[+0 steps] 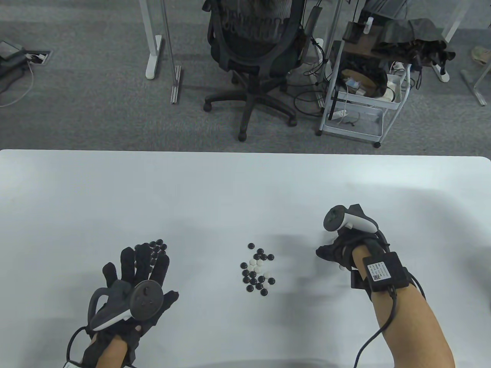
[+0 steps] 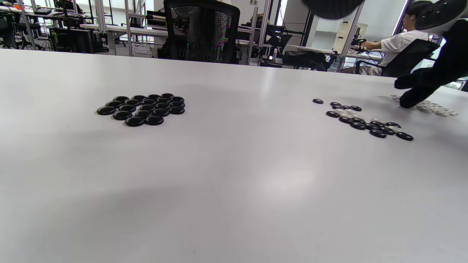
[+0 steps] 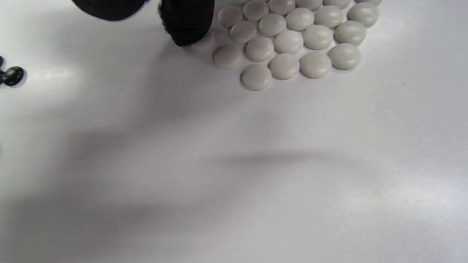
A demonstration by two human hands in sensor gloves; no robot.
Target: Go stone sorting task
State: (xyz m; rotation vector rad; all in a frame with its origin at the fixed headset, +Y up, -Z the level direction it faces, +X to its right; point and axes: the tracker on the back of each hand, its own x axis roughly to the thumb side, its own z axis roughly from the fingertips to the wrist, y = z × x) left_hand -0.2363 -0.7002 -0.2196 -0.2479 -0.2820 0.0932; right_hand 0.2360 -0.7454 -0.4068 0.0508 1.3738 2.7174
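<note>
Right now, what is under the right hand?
White stones lie packed beneath the right hand; one fingertip touches a stone at their edge. From above, the hand hides them.

Office: swivel chair (image 1: 251, 57), desks (image 2: 109, 31)

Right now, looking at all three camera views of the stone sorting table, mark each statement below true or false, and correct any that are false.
1. The all-black group lies near the left hand. True.
2. The middle pile holds only black stones. False: black and white are mixed.
3. The white group lies under the right hand. True.
4. The left hand grips a stone. False: its fingers are spread flat.
5. The sorted stones sit in bowls. False: they lie on the bare table.
</note>
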